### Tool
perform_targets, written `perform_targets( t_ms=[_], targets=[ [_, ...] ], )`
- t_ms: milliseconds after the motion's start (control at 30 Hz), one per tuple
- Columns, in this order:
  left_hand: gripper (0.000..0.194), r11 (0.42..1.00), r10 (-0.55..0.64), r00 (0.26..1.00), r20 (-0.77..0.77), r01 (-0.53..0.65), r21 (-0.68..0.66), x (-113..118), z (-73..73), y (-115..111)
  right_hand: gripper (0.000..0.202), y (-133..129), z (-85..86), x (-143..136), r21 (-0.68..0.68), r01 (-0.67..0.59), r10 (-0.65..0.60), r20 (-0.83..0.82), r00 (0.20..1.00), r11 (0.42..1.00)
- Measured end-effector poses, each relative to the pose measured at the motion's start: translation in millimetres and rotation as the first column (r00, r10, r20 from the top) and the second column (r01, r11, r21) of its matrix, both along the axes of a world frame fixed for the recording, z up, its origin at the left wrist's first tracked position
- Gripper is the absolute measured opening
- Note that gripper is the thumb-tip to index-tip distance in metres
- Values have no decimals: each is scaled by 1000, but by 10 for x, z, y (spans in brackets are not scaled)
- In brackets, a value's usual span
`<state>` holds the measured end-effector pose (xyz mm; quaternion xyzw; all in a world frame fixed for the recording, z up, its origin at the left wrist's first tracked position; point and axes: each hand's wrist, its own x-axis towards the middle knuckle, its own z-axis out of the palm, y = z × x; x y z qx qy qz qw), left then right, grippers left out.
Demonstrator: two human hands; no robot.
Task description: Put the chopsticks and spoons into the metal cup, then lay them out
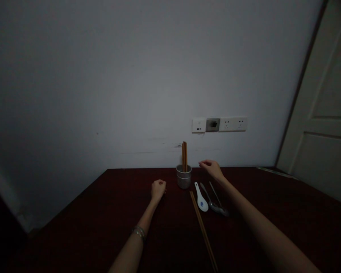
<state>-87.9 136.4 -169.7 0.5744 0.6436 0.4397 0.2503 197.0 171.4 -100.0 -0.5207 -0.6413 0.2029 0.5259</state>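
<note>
A grey metal cup [184, 178] stands near the table's back edge with several wooden chopsticks [184, 156] upright in it. To its left, my left hand [158, 189] rests closed, with nothing visible in it. My right hand [211, 167] is raised to the right of the cup, its fingers pinched together; anything between them is too small to make out. Below it lie a white spoon [201, 201] with a blue mark and two metal spoons [214, 206] side by side. A pair of chopsticks [203, 227] lies lengthwise in front of the cup.
The dark red table [102, 220] meets a pale wall at the back. Sockets and a switch [218, 124] are set in the wall above the right hand. At the right is a white panelled door [324, 125].
</note>
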Motion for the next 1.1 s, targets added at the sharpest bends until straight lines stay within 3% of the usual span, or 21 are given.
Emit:
perform_targets(
  t_ms=[267, 467, 733, 1100],
  targets=[
    [19, 999, -11, 1000, -2, 11, 31, -16, -5, -1, 37, -380, -447, 769, -53, 162, -159, 50, 986, 985],
    [18, 999, -29, 1000, 7, 29, 21, -18, 37, -39, 35, -748, -743, 942, -94, 241, -229, 121, 966, 966],
    [20, 996, -61, 998, 28, 59, 65, -47, 10, -80, 29, -921, -778, 872, -31, 222, -205, 279, 938, 975],
    [19, 993, -110, 994, -3, 110, 47, -28, 17, -83, 29, -931, -791, 882, -42, 207, -188, 277, 942, 977]
  ],
)
